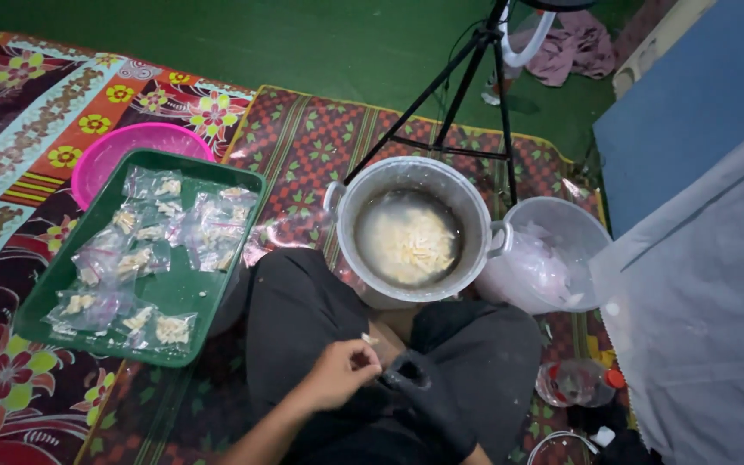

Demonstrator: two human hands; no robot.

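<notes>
Left hand (342,372) sits lowest in view, over the lap in dark trousers (320,319). Fingers curled nearly shut, tips pinching a small pale piece (368,339) just above the knuckles; can't tell what the piece is. Right hand not in view.

Directly ahead of the knees: metal pot (350,202), two side handles, water inside with a heap of pale cut strips (411,245) at the bottom. Pot rim is near the hand, a short gap between them.

Right of the pot, touching its handle: translucent bucket (592,228) with clear plastic bags inside. Lower right: small clear bottle with red cap (579,383) lying on the mat.

Left of the leg: green tray (191,293), its near corner close against the thigh. Small clear sealed bags (144,258) of the pale strips are scattered on it, centre-right patch of tray bare. Pink basin (118,146) behind the tray, partly under its far edge.

Black tripod legs (467,95) land just behind the pot. Everything rests on patterned floor mats (303,142); green floor (260,43) beyond. Open room: mat strip between tray and pot, plus mat behind the tray.
</notes>
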